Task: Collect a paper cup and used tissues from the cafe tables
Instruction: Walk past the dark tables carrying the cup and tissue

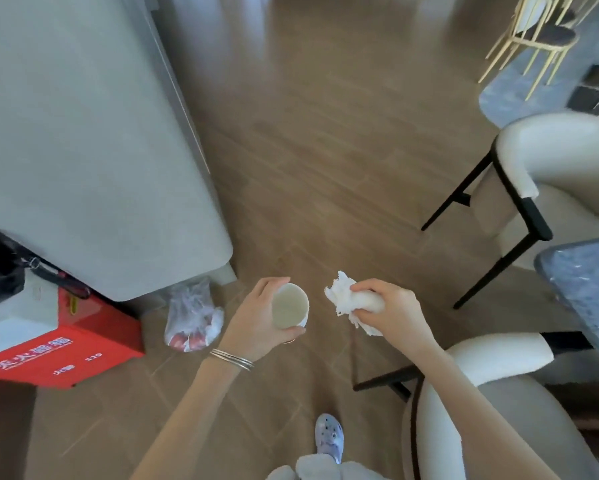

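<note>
My left hand [256, 320] grips a white paper cup [290, 306], held upright over the wooden floor with its open top toward the camera. The cup's inside looks pale and I cannot tell whether it holds anything. My right hand [391, 310] clutches a crumpled wad of white tissues [346, 299], which sticks out to the left of my fist. Cup and tissues are a short gap apart, in front of my body.
A grey counter [93, 150] fills the left side. Below it stand a red box [66, 355] and a clear plastic bag [192, 317] on the floor. Cream chairs with black legs [533, 188] and a dark marble table [589, 292] are to the right.
</note>
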Action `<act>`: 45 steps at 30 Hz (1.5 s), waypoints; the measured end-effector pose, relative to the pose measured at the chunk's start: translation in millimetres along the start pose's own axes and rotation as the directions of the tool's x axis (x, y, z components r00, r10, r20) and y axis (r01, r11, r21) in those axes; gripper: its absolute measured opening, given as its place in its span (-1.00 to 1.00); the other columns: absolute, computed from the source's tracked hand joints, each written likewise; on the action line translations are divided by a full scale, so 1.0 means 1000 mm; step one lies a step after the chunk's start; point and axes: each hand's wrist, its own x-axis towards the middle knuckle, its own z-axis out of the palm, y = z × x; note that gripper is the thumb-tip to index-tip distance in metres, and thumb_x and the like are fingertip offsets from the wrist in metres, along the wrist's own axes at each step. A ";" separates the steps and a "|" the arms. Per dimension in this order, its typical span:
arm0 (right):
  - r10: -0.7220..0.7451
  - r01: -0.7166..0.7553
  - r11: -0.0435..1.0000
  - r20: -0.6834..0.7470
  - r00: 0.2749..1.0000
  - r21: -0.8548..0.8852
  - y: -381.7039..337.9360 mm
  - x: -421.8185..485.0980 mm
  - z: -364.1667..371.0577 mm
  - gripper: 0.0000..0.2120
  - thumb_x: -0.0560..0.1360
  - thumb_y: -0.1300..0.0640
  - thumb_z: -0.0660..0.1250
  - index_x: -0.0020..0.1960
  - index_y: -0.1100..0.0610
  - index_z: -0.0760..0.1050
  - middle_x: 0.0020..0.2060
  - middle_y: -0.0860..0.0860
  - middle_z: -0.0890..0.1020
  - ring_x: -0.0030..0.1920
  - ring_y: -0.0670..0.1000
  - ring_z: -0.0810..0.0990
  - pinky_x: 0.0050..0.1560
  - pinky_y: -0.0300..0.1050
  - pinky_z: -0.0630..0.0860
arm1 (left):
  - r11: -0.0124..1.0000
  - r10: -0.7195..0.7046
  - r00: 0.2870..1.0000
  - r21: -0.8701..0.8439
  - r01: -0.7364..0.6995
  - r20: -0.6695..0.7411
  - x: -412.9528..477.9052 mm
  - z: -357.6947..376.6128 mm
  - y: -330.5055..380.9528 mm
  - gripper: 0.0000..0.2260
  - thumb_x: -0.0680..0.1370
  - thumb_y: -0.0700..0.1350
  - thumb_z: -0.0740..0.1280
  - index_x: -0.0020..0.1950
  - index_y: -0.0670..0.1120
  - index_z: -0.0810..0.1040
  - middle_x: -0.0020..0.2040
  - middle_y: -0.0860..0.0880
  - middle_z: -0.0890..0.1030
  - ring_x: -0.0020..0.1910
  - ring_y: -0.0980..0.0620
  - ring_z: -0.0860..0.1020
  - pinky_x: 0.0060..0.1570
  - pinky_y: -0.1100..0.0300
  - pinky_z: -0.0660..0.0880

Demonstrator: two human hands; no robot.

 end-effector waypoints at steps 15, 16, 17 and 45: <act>0.033 -0.030 0.998 0.032 0.999 -0.063 -0.006 0.198 -0.011 -0.71 0.31 0.17 0.44 -0.02 -0.09 0.56 -0.32 -0.22 0.57 -0.29 -0.20 0.53 -0.21 -0.25 0.47 | 0.997 -0.031 0.999 0.066 0.029 0.025 0.195 -0.006 -0.031 -0.30 0.20 0.10 0.55 0.27 0.05 0.35 0.11 0.20 0.36 0.03 0.13 0.45 -0.04 0.27 0.36; 0.035 -0.034 0.997 0.028 0.999 -0.062 -0.010 0.215 -0.011 -0.71 0.31 0.17 0.44 -0.02 -0.09 0.56 -0.32 -0.21 0.57 -0.28 -0.19 0.54 -0.22 -0.25 0.47 | 0.998 -0.028 0.999 0.058 0.026 0.030 0.212 -0.011 -0.035 -0.30 0.20 0.10 0.55 0.26 0.04 0.36 0.11 0.20 0.36 0.03 0.13 0.45 -0.03 0.27 0.35; 0.037 -0.036 0.998 0.023 0.999 -0.060 -0.015 0.232 -0.010 -0.72 0.31 0.17 0.44 -0.02 -0.09 0.56 -0.32 -0.21 0.57 -0.29 -0.19 0.53 -0.23 -0.25 0.47 | 0.998 -0.027 0.999 0.052 0.025 0.032 0.229 -0.016 -0.039 -0.31 0.20 0.10 0.55 0.26 0.04 0.36 0.11 0.20 0.36 0.02 0.15 0.44 -0.03 0.27 0.34; -0.070 0.080 0.995 0.180 0.981 -0.053 -0.090 0.668 -0.039 -0.71 0.31 0.19 0.45 -0.02 -0.08 0.56 -0.29 -0.16 0.60 -0.25 -0.20 0.54 -0.21 -0.28 0.44 | 0.987 -0.162 0.984 -0.001 0.162 -0.074 0.628 -0.104 -0.081 -0.32 0.22 0.03 0.55 0.28 0.04 0.35 0.18 0.10 0.40 0.07 0.06 0.46 0.01 0.16 0.43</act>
